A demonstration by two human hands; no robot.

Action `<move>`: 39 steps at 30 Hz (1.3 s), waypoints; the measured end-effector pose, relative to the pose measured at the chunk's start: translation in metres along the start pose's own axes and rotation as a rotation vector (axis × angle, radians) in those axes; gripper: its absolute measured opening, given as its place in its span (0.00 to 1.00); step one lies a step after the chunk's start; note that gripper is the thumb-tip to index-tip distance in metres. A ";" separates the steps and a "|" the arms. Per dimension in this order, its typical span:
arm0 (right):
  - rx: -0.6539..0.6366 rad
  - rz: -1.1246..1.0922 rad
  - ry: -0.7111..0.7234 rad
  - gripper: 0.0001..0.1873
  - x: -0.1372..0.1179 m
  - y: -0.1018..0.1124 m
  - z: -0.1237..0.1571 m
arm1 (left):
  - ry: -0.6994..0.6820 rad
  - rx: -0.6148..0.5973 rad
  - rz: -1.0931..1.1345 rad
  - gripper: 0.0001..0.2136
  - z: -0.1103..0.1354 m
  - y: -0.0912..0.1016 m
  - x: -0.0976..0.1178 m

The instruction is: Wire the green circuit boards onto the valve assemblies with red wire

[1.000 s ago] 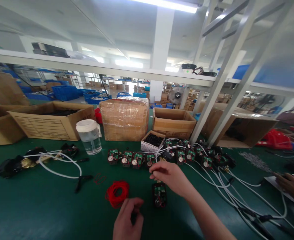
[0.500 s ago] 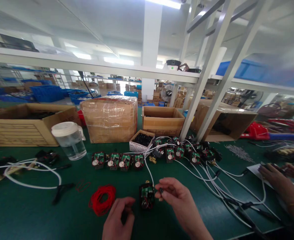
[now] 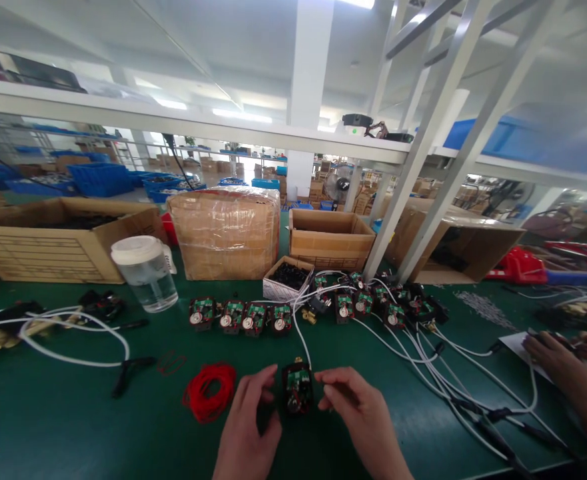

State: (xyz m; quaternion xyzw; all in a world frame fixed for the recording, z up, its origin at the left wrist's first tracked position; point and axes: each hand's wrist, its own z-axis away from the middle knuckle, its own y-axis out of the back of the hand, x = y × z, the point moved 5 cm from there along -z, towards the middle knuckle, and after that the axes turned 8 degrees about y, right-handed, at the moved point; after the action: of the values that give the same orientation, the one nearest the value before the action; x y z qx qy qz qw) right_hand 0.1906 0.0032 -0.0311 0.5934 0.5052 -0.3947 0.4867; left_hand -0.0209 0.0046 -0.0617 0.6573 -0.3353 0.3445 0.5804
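A small black housing with a green circuit board [image 3: 297, 388] and red wires lies on the green bench in front of me, a white cable running from its top. My left hand [image 3: 250, 420] is just left of it, thumb and fingers curved and apart, with nothing seen between them. On the other side, my right hand [image 3: 360, 410] has its fingers bent together close to the housing's right edge. Whatever it pinches is hidden or too small to name. A bundle of red wire [image 3: 209, 392] rests left of my left hand.
Several similar board units [image 3: 232, 316] stand in a row behind. A small box of black parts [image 3: 288, 277], a cardboard box [image 3: 226, 233] and a water jar [image 3: 146, 277] are farther back. White cables [image 3: 430, 373] spread rightward, near another person's hand [image 3: 556, 357].
My left hand has moved up and toward the housing, its fingers more apart. My right hand has turned slightly, and the small dark piece at its fingertips no longer shows clearly. The view has shifted slightly.
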 end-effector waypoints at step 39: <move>0.483 0.067 -0.004 0.14 0.027 -0.060 0.027 | -0.042 -0.127 0.000 0.27 -0.012 -0.016 0.025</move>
State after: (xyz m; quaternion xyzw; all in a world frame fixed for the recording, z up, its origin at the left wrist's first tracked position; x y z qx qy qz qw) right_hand 0.1369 -0.0162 -0.0738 0.7083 0.3752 -0.4889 0.3443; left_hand 0.0053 0.0166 -0.0475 0.6263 -0.3687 0.3086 0.6137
